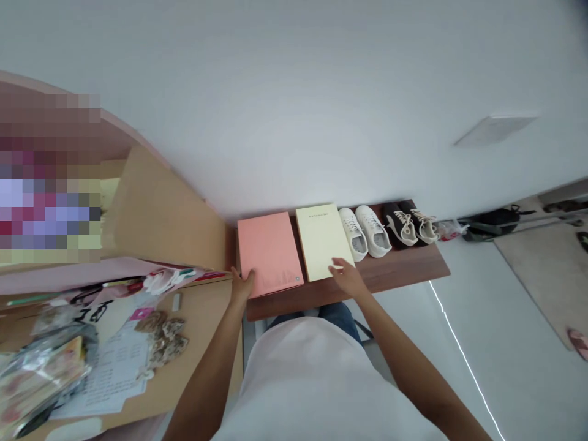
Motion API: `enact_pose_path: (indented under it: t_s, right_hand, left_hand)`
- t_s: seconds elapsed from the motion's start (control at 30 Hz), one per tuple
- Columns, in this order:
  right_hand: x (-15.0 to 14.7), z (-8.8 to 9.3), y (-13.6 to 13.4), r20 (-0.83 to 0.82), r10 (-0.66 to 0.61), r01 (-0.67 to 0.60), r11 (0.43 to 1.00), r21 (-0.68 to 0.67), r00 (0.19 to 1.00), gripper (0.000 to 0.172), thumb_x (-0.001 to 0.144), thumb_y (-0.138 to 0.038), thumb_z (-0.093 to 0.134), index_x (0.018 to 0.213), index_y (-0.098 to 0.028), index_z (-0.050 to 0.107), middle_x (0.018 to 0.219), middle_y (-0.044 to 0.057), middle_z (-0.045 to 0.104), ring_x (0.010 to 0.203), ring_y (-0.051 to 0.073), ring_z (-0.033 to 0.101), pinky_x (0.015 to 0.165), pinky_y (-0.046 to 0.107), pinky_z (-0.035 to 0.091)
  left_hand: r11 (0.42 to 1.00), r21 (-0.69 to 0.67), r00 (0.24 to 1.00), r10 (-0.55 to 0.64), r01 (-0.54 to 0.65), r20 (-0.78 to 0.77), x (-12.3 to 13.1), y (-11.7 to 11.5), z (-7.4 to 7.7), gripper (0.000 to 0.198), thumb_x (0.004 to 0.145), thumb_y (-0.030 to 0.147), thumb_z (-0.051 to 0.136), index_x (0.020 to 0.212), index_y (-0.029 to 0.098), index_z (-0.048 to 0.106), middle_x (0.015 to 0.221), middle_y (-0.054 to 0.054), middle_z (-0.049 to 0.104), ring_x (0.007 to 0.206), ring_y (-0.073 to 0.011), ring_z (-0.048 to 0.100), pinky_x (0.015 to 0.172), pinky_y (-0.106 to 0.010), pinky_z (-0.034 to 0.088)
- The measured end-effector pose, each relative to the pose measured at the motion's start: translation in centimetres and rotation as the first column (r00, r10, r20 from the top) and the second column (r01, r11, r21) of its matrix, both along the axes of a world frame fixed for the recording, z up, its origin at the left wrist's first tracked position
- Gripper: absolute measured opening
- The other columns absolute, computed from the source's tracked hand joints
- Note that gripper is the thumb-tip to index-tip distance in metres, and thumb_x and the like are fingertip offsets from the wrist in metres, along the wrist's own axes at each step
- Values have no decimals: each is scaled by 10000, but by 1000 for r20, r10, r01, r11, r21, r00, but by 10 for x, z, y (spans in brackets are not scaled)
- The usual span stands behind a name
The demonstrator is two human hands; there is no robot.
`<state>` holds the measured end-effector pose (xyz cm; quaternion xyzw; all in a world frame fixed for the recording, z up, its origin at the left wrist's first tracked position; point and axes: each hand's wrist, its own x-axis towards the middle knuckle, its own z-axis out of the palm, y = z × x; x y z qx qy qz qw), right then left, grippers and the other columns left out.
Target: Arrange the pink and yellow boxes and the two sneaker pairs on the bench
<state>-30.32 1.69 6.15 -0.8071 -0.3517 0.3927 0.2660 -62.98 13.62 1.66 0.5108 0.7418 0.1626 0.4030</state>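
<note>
A salmon-pink flat book or box (269, 254) lies on a dark wooden shelf (404, 269), and beside it lies a pale yellow book (321, 241) with small dark lettering near its top. My left hand (242, 285) touches the near left corner of the pink one. My right hand (346, 277) rests with spread fingers on the near edge of the yellow book. Farther along the shelf stand a white pair of sneakers (362, 233) and a black pair with pale laces (408, 223). My own white shirt and arms fill the bottom of the view.
To the left, a wooden desk (202, 324) holds printed papers, plastic packets and a strip of small brown items. A tan board (160, 214) stands upright beside the shelf, and a pixelated area covers the far left. Beyond the shelf are a white wall, a bag and a rug.
</note>
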Motion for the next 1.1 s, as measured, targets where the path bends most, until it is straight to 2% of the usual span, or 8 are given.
enact_pose_path:
  t_s: [0.1,0.4,0.53,0.67,0.8,0.9,1.03,1.1]
  right_hand:
    - [38,-6,-8,59,-162,166,985,-57,985,453,846,-444,680,1192,-152,689,1263,180,700,1263,347,616,1119,491,444]
    - [72,-51,-20,-505,-255,151,959,-238,824,568,747,-631,778,1136,-235,654,1323,136,674,1203,273,661,981,450,563]
    - [87,-51,-15,-559,-234,76,954,-291,796,539,729,-564,819,1129,-233,674,1338,131,669,1286,286,604,1039,498,519]
    - [82,-47,-15,-539,-235,79,952,-297,809,546,785,-558,762,1213,-234,662,1385,121,648,1341,288,564,1073,499,495]
    - [63,-39,-21,-526,-160,86,983,-163,835,565,801,-542,744,1250,-215,641,1373,122,657,1339,309,563,1084,473,499]
    - [52,-25,-31,-482,-194,209,978,-23,855,678,812,-554,723,1360,-210,521,1395,141,621,1299,294,589,1054,444,527]
    - [49,8,-50,-182,-127,187,913,362,975,777,762,-552,781,1391,-210,478,1421,165,528,1311,311,549,1100,494,487]
    - [46,26,-56,36,-38,14,858,514,999,754,757,-520,801,1379,-207,511,1446,174,475,1377,345,479,1126,545,452]
  left_hand:
    - [999,-27,992,22,-25,-121,17,-2,8,745,934,569,530,1534,145,402,1433,-220,593,1309,-380,589,1105,-513,444]
    - [999,33,961,39,-31,-273,21,6,21,785,926,567,537,1556,120,395,1477,-249,541,1353,-447,516,1114,-601,397]
    - [934,344,976,-15,91,-218,103,-22,22,689,983,398,462,1572,67,327,1642,-200,329,1534,-337,271,1256,-462,228]
    - [972,152,983,-185,180,17,217,-59,19,730,941,412,552,1582,134,341,1648,-169,337,1489,-340,363,1222,-467,311]
    - [993,35,989,-110,114,-99,252,-64,25,741,943,512,525,1597,214,342,1711,-137,164,1481,-477,305,1164,-671,281]
    - [987,81,990,-136,138,-29,236,-61,33,727,972,528,471,1600,192,330,1700,-151,205,1527,-407,260,1229,-585,213]
    - [997,62,937,-63,45,344,230,-74,36,661,982,557,442,1525,181,452,1662,-133,324,1558,-296,231,1267,-459,175]
    - [995,-98,771,83,-27,631,234,-84,35,624,976,579,427,1447,183,536,1573,-130,474,1490,-300,379,1219,-455,308]
